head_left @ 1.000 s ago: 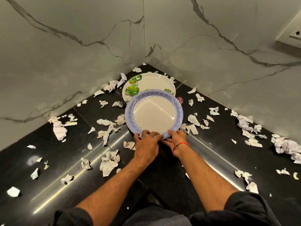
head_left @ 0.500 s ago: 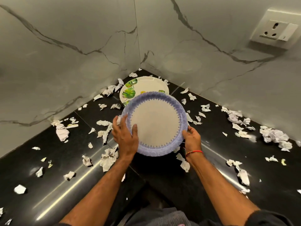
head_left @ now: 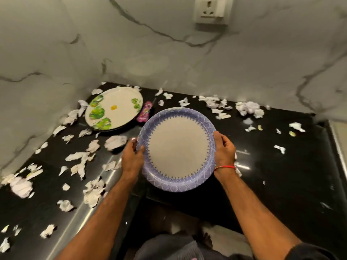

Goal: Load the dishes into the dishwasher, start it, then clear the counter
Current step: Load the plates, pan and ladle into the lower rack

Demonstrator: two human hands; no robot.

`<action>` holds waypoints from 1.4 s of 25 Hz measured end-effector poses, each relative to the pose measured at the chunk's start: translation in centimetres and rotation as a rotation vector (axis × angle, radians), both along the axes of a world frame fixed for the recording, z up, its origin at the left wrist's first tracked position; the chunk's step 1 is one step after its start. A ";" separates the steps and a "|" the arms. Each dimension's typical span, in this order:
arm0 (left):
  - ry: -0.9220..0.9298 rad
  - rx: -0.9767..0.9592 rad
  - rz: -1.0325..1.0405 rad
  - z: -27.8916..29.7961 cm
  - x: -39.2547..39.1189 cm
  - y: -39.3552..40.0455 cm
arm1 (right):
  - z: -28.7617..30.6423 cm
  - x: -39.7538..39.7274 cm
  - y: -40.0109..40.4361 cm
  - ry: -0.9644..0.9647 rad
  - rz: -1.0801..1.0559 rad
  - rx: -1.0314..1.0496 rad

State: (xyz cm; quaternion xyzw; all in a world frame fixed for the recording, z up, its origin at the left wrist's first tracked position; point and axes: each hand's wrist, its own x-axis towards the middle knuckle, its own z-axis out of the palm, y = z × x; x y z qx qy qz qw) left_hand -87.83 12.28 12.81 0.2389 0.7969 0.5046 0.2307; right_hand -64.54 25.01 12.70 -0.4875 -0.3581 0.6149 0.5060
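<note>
I hold a round plate with a blue patterned rim (head_left: 177,149) in the air above the black counter (head_left: 281,175). My left hand (head_left: 132,156) grips its left edge, thumb over the rim. My right hand (head_left: 223,149), with a red thread at the wrist, grips the right edge. A second plate with green leaf prints (head_left: 114,108) lies on the counter in the corner, behind and left of the held plate. No dishwasher is in view.
Several torn, crumpled paper scraps (head_left: 249,108) litter the counter on both sides. A pink wrapper (head_left: 144,112) lies beside the leaf plate. Marble walls close the corner; a wall socket (head_left: 213,10) sits high on the right wall. The counter's edge runs along the far right.
Both hands lifted the blue-rimmed plate off the leaf plate and brought it right and toward me. The hands shifted from its near edge to its left and right sides.
</note>
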 end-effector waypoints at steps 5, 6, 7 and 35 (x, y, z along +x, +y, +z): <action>-0.005 -0.039 -0.335 0.5 3.9 3.6 | 1.7 7.5 -4.3 0.027 -0.261 0.026; 0.003 -0.044 -0.409 0.9 4.8 4.1 | 2.0 8.9 -5.6 0.032 -0.295 0.039; -0.002 -0.035 -0.469 1.0 5.8 4.6 | 2.2 10.2 -7.1 0.031 -0.318 0.059; 0.205 0.001 -1.588 -1.1 60.8 -16.0 | -3.3 53.8 -54.4 -0.218 -1.302 -0.059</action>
